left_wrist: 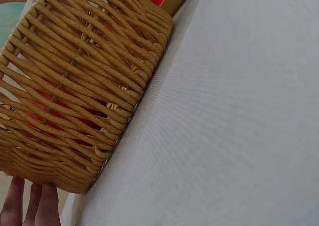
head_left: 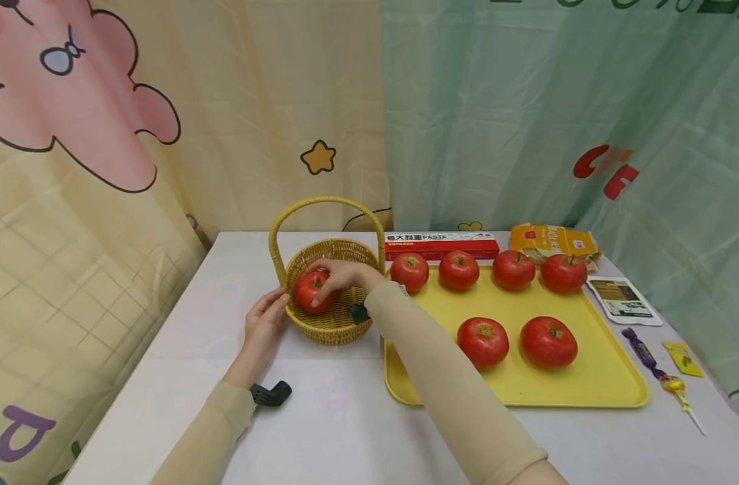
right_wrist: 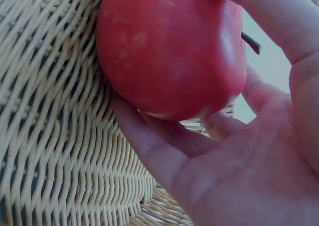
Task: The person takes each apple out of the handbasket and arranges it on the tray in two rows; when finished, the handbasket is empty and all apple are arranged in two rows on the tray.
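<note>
My right hand (head_left: 340,275) reaches into a yellow-brown wicker basket (head_left: 329,335) with a tall arched handle. It grips a red apple (head_left: 308,289), thumb on one side and fingers round the other. In the right wrist view the apple (right_wrist: 169,51) lies against the woven wall, its dark stem pointing away from the weave. My left hand (head_left: 265,322) rests at the basket's left side. In the left wrist view its straight fingertips (left_wrist: 47,201) touch the outside of the weave, and red shows through the gaps.
Right of the basket, a yellow tray (head_left: 587,394) bears several red apples. Behind it lie a red-and-white pasta box (head_left: 442,246) and an orange snack bag (head_left: 554,242). A white-edged packet (head_left: 624,301), a purple-wrapped candy (head_left: 638,348), a lollipop (head_left: 673,385) and a yellow sachet (head_left: 683,359) lie at the right.
</note>
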Motion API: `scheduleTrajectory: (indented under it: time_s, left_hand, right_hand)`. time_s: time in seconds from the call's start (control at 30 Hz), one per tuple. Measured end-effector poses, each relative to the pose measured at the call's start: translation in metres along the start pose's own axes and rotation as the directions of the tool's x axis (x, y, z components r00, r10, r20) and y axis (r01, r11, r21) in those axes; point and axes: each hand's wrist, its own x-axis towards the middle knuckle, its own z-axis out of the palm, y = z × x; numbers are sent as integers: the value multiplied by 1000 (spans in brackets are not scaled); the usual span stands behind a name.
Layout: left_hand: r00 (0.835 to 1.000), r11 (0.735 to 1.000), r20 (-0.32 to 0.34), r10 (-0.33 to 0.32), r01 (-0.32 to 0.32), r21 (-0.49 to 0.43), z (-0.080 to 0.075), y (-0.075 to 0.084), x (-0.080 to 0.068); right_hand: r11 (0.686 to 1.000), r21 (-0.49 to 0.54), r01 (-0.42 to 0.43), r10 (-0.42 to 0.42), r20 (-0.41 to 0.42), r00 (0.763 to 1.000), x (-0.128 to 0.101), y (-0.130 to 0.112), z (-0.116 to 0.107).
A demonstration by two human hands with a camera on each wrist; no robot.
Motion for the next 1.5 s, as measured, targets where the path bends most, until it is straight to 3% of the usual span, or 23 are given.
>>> scheduleTrajectory:
  time_s: [0.23, 0.37, 0.57, 0.7, 0.83, 1.07, 1.3, 1.5]
  left_hand:
    - [1000, 1000, -8, -7, 7, -1, -2, 0, 1]
    - [1000, 1000, 6, 3, -3, 7, -2, 0, 1]
    - [1000, 1000, 21, 8, -8, -25, -1, 1, 0]
    - [999, 1000, 33, 10, -9, -29, -1, 2, 0]
    - [1000, 1000, 19, 1, -1, -21, 0, 4, 0]
    - [1000, 1000, 5, -26, 26, -1, 0, 4, 1]
    - [1000, 1000, -6, -18, 18, 1, 0, 4, 2]
    - [1000, 999, -6, -28, 28, 19, 0, 4, 1]
  right_hand:
    - [976, -217, 0, 21, 96, 995, -24, -13, -13]
    - [967, -245, 63, -35, 119, 992, -57, -18, -31]
    - [969, -199, 148, -135, 77, 988, -142, -12, -68]
    - [976, -168, 139, -142, -10, 990, -208, 1, -95]
    - [988, -146, 57, -78, -148, 986, -267, 25, -115]
    - [992, -100, -73, 33, -358, 933, -343, 86, -128]
    - [990, 22, -136, 132, -438, 889, -388, 153, -114]
    - [979, 41, -199, 194, -487, 852, -411, 202, -99]
